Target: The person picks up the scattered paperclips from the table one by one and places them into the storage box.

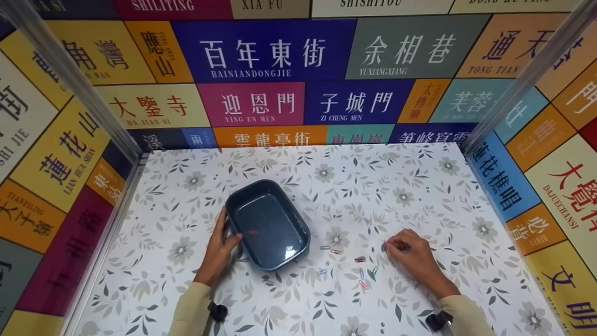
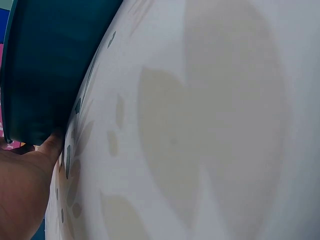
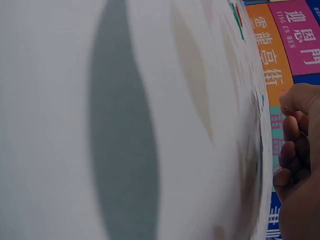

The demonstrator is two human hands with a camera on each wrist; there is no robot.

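Note:
A dark blue rectangular dish point(image 1: 268, 217) stands on the table, with one red paper clip point(image 1: 253, 232) lying inside it. My left hand point(image 1: 217, 252) grips the dish's left side, thumb at the rim; in the left wrist view that hand point(image 2: 27, 185) is at the dish's outer wall point(image 2: 45, 65). Right of the scattered clips, my right hand point(image 1: 415, 256) pinches a pink paper clip point(image 1: 385, 243) just above the table. The right wrist view shows this hand point(image 3: 302, 145) with its fingers curled; the clip is barely discernible there.
Several paper clips lie between dish and right hand, among them a green one point(image 1: 325, 248), a dark red one point(image 1: 359, 260) and a pink one point(image 1: 363, 284). A blue clip point(image 1: 367, 221) lies farther back. Sign-printed walls point(image 1: 261, 51) enclose the flower-patterned table point(image 1: 186, 210) at back and sides.

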